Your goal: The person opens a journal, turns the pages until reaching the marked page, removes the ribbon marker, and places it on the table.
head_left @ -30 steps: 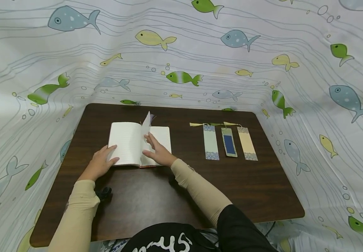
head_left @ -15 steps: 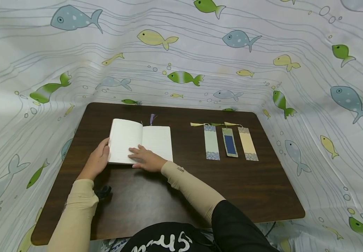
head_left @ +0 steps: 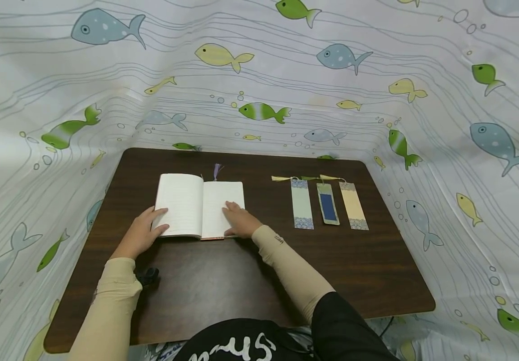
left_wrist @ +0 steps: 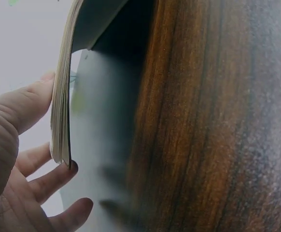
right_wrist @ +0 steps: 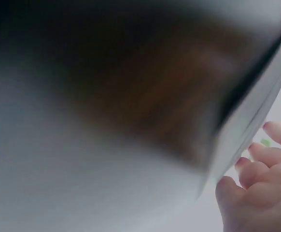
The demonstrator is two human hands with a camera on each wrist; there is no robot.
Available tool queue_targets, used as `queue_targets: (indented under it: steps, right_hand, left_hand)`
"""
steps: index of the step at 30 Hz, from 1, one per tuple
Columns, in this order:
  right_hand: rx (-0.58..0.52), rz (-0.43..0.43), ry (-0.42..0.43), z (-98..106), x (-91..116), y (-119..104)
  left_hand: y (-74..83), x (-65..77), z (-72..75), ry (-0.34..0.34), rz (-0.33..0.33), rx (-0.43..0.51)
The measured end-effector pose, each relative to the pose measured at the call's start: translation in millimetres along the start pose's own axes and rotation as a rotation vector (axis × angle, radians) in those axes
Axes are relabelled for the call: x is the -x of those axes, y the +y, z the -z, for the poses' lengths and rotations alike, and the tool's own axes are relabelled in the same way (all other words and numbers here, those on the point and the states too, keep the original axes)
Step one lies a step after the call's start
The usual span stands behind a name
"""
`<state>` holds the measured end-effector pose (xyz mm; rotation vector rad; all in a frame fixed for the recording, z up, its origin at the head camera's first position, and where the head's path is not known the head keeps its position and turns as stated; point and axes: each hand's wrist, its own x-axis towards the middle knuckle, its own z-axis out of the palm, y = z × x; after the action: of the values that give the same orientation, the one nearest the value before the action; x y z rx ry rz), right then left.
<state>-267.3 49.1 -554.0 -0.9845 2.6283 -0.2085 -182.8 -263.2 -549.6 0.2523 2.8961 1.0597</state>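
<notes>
A notebook with faintly lined pages lies open on the dark wooden table. From its top edge sticks a purple tassel. My left hand rests at the lower left edge, thumb and index finger over the left page. In the left wrist view the page block shows edge-on, with the thumb against its side and loosely spread fingers by the corner. My right hand lies over the lower right corner of the right page, its fingers extended. A blurred leaf edge crosses the right wrist view beside the fingertips.
To the right lie three tasselled bookmarks: a pale green one, a blue-centred one and a cream one. The table has a fish-print curtain behind it and at both sides.
The standing page has turned over to the left. My right hand swept onto the left page, then moved right to the right page. My left hand gripped the raised left edge, then settled back on the page.
</notes>
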Motion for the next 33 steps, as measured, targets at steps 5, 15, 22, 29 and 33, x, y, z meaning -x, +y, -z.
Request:
queue_targets:
  steps: [5,15,22,29,33]
  right_hand:
    - [-0.029,-0.109,0.004,4,13,23]
    - [0.203,-0.121,0.133,2,11,22]
    - [0.115,-0.256,0.214,0,11,19]
    - [-0.276,-0.195,0.273,5,7,12]
    - [-0.657,-0.022,0.294,14,5,0]
  left_hand:
    - [-1.4,1.9,0.1,-0.004,0.011,0.004]
    - [1.4,0.1,0.9,0.003,-0.011,-0.021]
    - [4.8,0.5,1.1,0.001,-0.013,-0.017]
    - [3.7,0.8,0.2,-0.003,-0.002,-0.024]
    - [3.0,0.6,0.3,0.007,0.003,-0.004]
